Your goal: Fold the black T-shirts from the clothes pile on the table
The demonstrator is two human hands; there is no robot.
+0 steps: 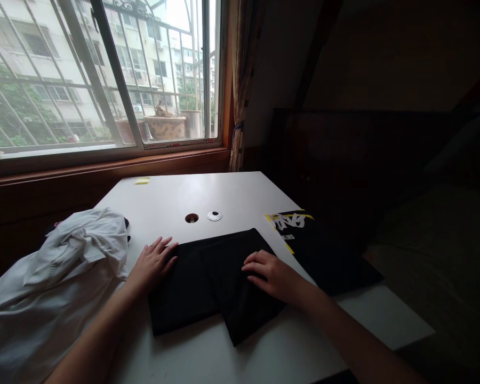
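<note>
A black garment (184, 290), folded flat, lies on the white table in front of me. One part of it, a folded-over section (240, 288), lies at a slant over the rest, its lower corner pointing towards me. My left hand (154, 261) rests on the garment's upper left edge, palm down with its fingers stretched out and slightly apart. On the slanted section lies my right hand (267, 272), its fingers loosely bent and apart, touching the cloth from above. Neither hand grips anything that I can see.
A crumpled white garment (80, 245) covers the table's left side. At the right lies a dark garment (328, 256) with yellow and white print. Beyond my hands are a cable hole (191, 218), a round cover (214, 216) and a yellow note (142, 181) on the table (232, 192).
</note>
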